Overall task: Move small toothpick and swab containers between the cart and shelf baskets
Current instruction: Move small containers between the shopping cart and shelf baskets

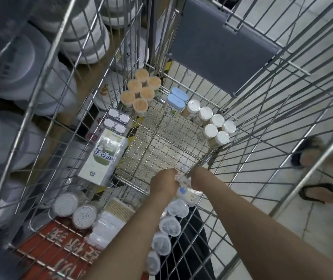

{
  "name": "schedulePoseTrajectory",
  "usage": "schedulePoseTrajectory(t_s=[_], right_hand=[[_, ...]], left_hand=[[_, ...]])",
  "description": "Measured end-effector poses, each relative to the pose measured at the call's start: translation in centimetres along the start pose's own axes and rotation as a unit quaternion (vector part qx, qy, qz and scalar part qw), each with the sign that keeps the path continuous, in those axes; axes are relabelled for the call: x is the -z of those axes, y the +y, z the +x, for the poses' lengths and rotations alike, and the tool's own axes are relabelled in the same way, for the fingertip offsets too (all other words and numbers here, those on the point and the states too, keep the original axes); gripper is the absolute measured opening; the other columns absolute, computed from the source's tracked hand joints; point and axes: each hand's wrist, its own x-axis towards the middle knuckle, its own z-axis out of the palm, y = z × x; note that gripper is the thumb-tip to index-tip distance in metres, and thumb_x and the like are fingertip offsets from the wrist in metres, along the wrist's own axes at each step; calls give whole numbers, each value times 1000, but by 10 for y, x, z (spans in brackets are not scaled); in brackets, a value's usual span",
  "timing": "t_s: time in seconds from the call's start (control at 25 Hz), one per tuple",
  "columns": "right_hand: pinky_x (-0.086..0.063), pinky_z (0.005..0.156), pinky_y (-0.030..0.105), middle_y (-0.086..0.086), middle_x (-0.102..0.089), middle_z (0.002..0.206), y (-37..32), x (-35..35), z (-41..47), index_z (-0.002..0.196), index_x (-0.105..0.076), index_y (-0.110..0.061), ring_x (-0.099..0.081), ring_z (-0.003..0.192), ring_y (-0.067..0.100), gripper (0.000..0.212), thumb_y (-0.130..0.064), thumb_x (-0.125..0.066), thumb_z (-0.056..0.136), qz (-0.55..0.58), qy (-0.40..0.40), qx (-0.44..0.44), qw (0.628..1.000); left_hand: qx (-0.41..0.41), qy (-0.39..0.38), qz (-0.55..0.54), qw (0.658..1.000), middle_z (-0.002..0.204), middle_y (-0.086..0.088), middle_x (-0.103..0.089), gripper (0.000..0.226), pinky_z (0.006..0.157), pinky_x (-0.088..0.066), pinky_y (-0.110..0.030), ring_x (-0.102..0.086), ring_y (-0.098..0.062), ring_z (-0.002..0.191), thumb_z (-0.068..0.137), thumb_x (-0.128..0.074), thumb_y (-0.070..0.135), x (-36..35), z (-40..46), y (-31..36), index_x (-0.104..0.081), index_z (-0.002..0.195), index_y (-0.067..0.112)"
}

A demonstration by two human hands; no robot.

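I look down into a wire cart [161, 138]. My left hand [164, 181] and my right hand [198, 178] meet at the cart's near edge, both gripping a small clear-wrapped packet with a white and blue label [186, 191]. Below them runs a row of clear-capped small containers [170, 225]. In the cart stand several toothpick jars with tan tops [139, 91], several white-lidded jars [214, 124], two blue-lidded boxes [176, 101], two clear flat boxes [117, 121] and a wrapped swab pack [103, 156]. Two round swab tubs [74, 209] sit at the near left.
A shelf with stacked white round tubs [20, 77] rises to the left of the cart. A red sign [60, 245] lies under the near left corner. Feet in black sandals [310, 170] stand on the tiled floor to the right. A grey panel [218, 43] hangs at the cart's far end.
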Motion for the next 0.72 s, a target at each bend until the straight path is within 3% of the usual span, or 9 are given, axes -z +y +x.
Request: schedulePoseTrajectory(t_s=[0.16,0.32,0.56,0.72], right_hand=[[-52,89,36,9,-61,120,3,16,-17,120,-61,-17,-60,106,28,40,-3,-45,86,43,30,-6,999],[-46,76,30,14,-64,113,-5,42,-63,106,-59,-6,-60,101,29,19,-11,-52,90,77,74,13,994],[-48,89,35,9,-60,125,-20,39,-206,126,-54,-14,-58,110,27,33,-24,-49,96,114,197,101,968],[-45,92,32,4,-57,129,-44,7,-306,129,-52,-17,-57,112,24,35,-27,-49,96,117,264,149,946]], left_hand=[[8,10,-36,999,122,-5,-64,34,93,-48,-35,-59,-25,108,92,-57,15,25,-16,-14,-59,125,16],[-2,38,-67,997,118,-4,-65,29,91,-48,-34,-60,-22,105,93,-55,13,60,-54,-29,-62,121,15],[-63,87,-24,994,119,3,-65,34,90,-50,-36,-61,-18,106,94,-53,25,127,-161,-53,-57,128,24],[-125,131,26,983,122,-4,-64,39,87,-49,-32,-61,-21,105,95,-52,25,160,-253,-66,-53,133,18]])
